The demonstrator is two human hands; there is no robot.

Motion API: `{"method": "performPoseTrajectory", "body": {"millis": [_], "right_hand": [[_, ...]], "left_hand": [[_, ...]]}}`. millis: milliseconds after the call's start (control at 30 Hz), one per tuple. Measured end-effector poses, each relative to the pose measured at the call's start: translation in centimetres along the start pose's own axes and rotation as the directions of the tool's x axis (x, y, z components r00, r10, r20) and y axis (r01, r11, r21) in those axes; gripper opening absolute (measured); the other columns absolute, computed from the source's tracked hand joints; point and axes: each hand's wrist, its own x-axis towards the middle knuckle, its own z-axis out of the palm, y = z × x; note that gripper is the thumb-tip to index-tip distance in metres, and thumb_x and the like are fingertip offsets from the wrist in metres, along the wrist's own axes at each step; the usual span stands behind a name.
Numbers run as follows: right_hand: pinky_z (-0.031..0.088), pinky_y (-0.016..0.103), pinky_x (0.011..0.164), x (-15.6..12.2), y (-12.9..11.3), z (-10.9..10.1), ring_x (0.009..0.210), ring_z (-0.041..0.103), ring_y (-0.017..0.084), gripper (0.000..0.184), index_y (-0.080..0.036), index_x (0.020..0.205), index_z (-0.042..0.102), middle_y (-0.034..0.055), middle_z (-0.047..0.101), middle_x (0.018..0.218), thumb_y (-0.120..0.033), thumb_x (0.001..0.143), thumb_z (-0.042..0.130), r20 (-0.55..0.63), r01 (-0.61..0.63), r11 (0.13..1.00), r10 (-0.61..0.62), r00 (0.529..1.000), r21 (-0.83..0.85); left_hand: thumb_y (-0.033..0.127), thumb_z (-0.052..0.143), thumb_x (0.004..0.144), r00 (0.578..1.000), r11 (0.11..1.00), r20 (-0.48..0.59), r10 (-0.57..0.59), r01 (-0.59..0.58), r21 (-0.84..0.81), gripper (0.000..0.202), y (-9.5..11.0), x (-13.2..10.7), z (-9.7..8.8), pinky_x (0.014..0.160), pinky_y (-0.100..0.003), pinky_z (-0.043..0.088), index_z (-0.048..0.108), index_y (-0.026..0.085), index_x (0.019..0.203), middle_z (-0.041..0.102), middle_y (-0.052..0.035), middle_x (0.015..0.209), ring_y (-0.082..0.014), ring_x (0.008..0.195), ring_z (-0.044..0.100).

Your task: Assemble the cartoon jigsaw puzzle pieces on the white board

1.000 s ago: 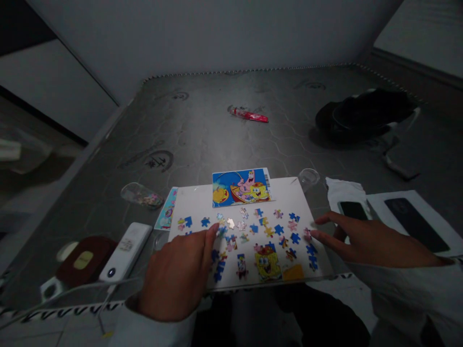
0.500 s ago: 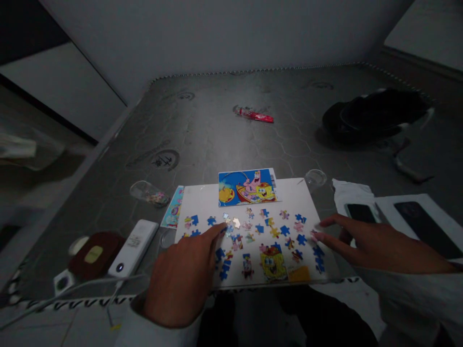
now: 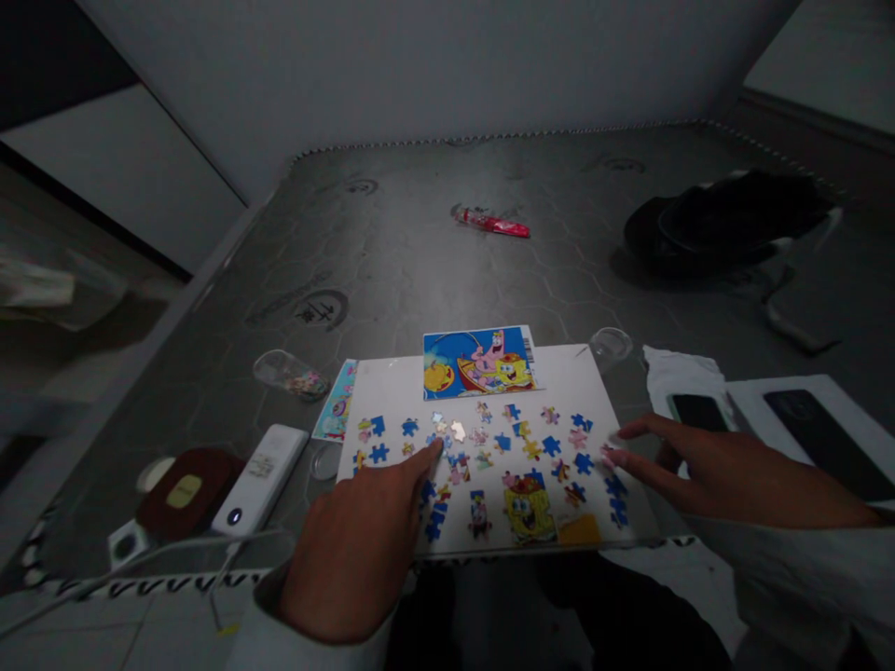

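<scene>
My left hand (image 3: 356, 540) reaches over the white board (image 3: 388, 377) with its index finger stretched out. That fingertip rests at a light blue puzzle piece (image 3: 438, 418) in a group of pale pieces; whether it presses on one I cannot tell. My right hand (image 3: 706, 466) lies at the board's right edge, thumb and index finger apart, close to a blue puzzle piece (image 3: 583, 463). Loose pieces are spread across the board. Several joined pieces (image 3: 530, 508) form a yellow cartoon face at the near edge. A picture card (image 3: 479, 362) lies at the board's far side.
Left of the board are a clear cup with pieces (image 3: 290, 375), a white power bank (image 3: 260, 480) with a cable, and a brown case (image 3: 185, 494). To the right lie a phone (image 3: 697, 412) and a phone box (image 3: 818, 429). A red packet (image 3: 493, 223) and a black cap (image 3: 720, 224) lie farther back.
My left hand has shifted slightly, its index fingertip moving a little right and toward me, uncovering a small piece beside it. My right hand looks unmoved.
</scene>
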Motion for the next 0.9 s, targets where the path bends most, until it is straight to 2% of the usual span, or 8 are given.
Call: {"method": "performPoseTrajectory", "body": {"millis": [200, 467, 700, 800, 900], "right_hand": [[0.054, 0.038, 0.06, 0.23, 0.9, 0.23, 0.068, 0.072, 0.026, 0.048, -0.029, 0.113, 0.067, 0.0048, 0.076, 0.078, -0.064, 0.087, 0.047, 0.011, 0.039, 0.999, -0.039, 0.999, 0.023], [0.055, 0.041, 0.061, 0.33, 0.76, 0.17, 0.07, 0.073, 0.028, 0.053, -0.026, 0.113, 0.066, 0.0072, 0.077, 0.08, -0.066, 0.087, 0.044, 0.02, 0.06, 0.998, -0.06, 0.998, 0.024], [0.055, 0.044, 0.067, 0.19, 0.68, 0.14, 0.074, 0.073, 0.029, 0.057, -0.026, 0.115, 0.065, 0.0079, 0.077, 0.084, -0.069, 0.086, 0.041, 0.035, 0.04, 0.999, -0.04, 0.999, 0.012], [0.054, 0.043, 0.065, 0.15, 0.44, 0.12, 0.073, 0.073, 0.03, 0.055, -0.026, 0.112, 0.066, 0.0078, 0.077, 0.082, -0.068, 0.085, 0.043, 0.012, 0.027, 1.0, -0.027, 1.0, 0.01], [0.053, 0.043, 0.066, 0.2, 0.18, 0.1, 0.073, 0.073, 0.029, 0.055, -0.027, 0.114, 0.066, 0.0079, 0.077, 0.083, -0.067, 0.084, 0.043, 0.027, 0.028, 1.0, -0.028, 0.999, 0.002]], "left_hand": [[0.018, 0.03, 0.1, 0.999, 0.999, 0.02, -0.042, 0.042, 0.011, 0.056, 0.2, -0.41, -0.39, 0.084, -0.047, 0.055, 0.038, 0.039, 0.151, 0.073, -0.0118, 0.113, -0.031, 0.104, 0.07], [0.019, 0.039, 0.098, 1.0, 1.0, 0.026, 0.007, -0.007, 0.019, 0.06, 0.44, -0.07, -0.01, 0.087, -0.047, 0.055, 0.031, 0.039, 0.154, 0.071, -0.01, 0.121, -0.0303, 0.107, 0.069], [0.015, 0.04, 0.096, 0.997, 0.998, 0.067, -0.033, 0.03, 0.046, 0.063, 0.29, -0.43, 0.13, 0.086, -0.046, 0.054, 0.032, 0.039, 0.154, 0.071, -0.0099, 0.122, -0.0302, 0.106, 0.069], [0.019, 0.041, 0.098, 0.998, 0.998, 0.042, -0.055, 0.054, 0.038, 0.056, 0.41, -0.38, 0.02, 0.085, -0.044, 0.054, 0.04, 0.039, 0.149, 0.072, -0.0082, 0.12, -0.0292, 0.105, 0.069], [0.035, 0.041, 0.101, 0.996, 0.998, -0.064, -0.06, 0.06, -0.007, 0.039, 0.55, 0.12, 0.16, 0.081, -0.041, 0.053, 0.053, 0.039, 0.138, 0.074, -0.0054, 0.11, -0.0276, 0.101, 0.07]]}}
